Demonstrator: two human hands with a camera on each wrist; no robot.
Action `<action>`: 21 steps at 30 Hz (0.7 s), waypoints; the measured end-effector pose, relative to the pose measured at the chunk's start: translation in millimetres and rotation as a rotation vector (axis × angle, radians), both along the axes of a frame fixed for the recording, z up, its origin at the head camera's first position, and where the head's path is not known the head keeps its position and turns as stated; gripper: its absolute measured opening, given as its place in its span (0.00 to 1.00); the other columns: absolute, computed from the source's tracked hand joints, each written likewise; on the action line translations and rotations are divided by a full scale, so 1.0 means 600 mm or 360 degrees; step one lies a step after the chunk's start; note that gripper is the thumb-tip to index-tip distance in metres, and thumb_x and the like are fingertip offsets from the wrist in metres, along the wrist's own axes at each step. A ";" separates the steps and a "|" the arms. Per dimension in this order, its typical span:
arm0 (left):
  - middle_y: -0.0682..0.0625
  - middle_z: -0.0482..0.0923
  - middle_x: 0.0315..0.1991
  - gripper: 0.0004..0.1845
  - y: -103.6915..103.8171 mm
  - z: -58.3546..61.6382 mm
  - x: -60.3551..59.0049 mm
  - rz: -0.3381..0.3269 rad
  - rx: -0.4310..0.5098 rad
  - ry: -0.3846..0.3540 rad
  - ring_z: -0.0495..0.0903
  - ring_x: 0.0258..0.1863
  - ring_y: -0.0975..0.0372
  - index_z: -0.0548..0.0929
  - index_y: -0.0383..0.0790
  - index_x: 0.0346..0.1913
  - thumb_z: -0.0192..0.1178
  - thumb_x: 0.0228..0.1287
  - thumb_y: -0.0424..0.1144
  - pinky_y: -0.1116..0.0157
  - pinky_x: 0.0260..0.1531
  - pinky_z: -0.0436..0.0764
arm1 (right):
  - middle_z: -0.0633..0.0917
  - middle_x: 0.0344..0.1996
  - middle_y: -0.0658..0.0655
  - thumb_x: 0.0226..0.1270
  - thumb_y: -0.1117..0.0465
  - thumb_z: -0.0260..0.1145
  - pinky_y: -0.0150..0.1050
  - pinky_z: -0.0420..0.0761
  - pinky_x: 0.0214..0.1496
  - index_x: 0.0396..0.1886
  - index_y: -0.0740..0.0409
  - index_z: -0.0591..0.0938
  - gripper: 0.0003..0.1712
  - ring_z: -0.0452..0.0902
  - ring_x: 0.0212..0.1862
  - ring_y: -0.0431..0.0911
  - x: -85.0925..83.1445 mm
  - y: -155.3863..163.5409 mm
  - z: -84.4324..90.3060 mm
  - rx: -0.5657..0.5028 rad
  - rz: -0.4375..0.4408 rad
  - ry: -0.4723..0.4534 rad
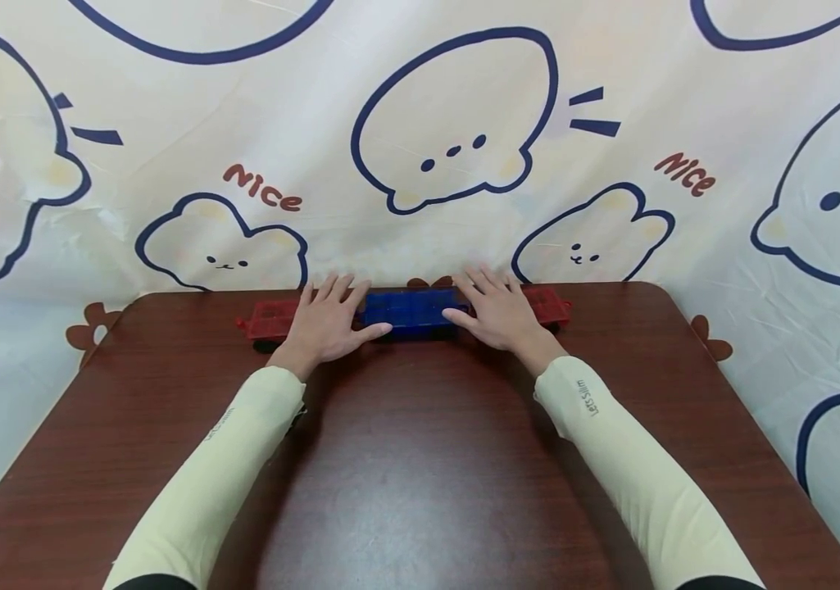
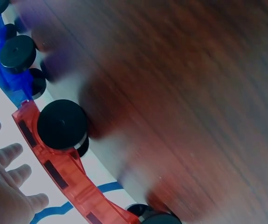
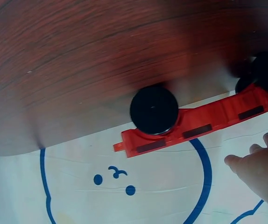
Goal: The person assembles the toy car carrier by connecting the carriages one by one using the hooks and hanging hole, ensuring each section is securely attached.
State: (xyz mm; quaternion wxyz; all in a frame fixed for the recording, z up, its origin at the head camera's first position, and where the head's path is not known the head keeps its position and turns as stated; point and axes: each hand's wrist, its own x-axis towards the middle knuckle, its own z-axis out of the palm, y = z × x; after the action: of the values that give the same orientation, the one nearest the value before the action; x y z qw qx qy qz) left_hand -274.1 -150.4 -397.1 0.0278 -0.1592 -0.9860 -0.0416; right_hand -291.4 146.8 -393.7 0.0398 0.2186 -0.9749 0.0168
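Note:
A row of toy wagons on black wheels lies along the far edge of the table. The blue wagon (image 1: 414,311) is in the middle, with a red wagon (image 1: 269,319) on its left and another red wagon (image 1: 548,306) on its right. My left hand (image 1: 325,324) spreads its fingers over the joint between the left red wagon and the blue one. Across the other joint lies my right hand (image 1: 499,315), fingers spread too, its thumb overlapping the blue wagon's end. In the left wrist view, a coupling (image 2: 24,101) links blue to red. Both hands partly hide the red wagons.
The dark brown wooden table (image 1: 405,475) has its far edge just behind the wagons. A pale cloth (image 1: 420,238) with blue-outlined cartoon drawings hangs directly behind and at both sides. Light sleeves (image 1: 220,467) cover both forearms.

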 end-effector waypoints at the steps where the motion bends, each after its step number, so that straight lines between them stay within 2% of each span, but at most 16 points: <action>1: 0.46 0.47 0.75 0.53 0.002 0.000 0.000 0.0001 0.0008 -0.0003 0.42 0.74 0.47 0.51 0.56 0.73 0.32 0.46 0.83 0.38 0.68 0.41 | 0.53 0.74 0.53 0.59 0.22 0.31 0.63 0.44 0.72 0.74 0.40 0.52 0.48 0.43 0.76 0.52 0.000 0.003 -0.001 -0.0007 -0.0002 0.0006; 10: 0.45 0.48 0.75 0.52 0.016 -0.003 -0.001 -0.0024 0.0052 0.0006 0.41 0.75 0.47 0.52 0.56 0.73 0.34 0.48 0.82 0.39 0.68 0.36 | 0.53 0.74 0.52 0.59 0.21 0.32 0.62 0.41 0.73 0.73 0.39 0.54 0.48 0.41 0.76 0.51 -0.001 0.022 -0.010 -0.0050 -0.0041 0.0002; 21: 0.45 0.49 0.74 0.53 0.026 -0.005 -0.002 -0.0040 -0.0002 0.0034 0.43 0.74 0.47 0.51 0.56 0.74 0.30 0.48 0.83 0.39 0.69 0.42 | 0.53 0.75 0.52 0.61 0.23 0.35 0.63 0.44 0.72 0.73 0.41 0.55 0.46 0.41 0.76 0.52 0.000 0.040 -0.014 -0.0059 -0.0055 -0.0007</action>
State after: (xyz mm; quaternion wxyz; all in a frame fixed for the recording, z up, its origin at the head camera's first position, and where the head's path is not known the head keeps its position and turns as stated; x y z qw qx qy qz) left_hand -275.1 -134.9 -400.1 0.0377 -0.1721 -0.9836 -0.0395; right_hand -291.3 171.0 -402.0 0.0421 0.2009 -0.9781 0.0347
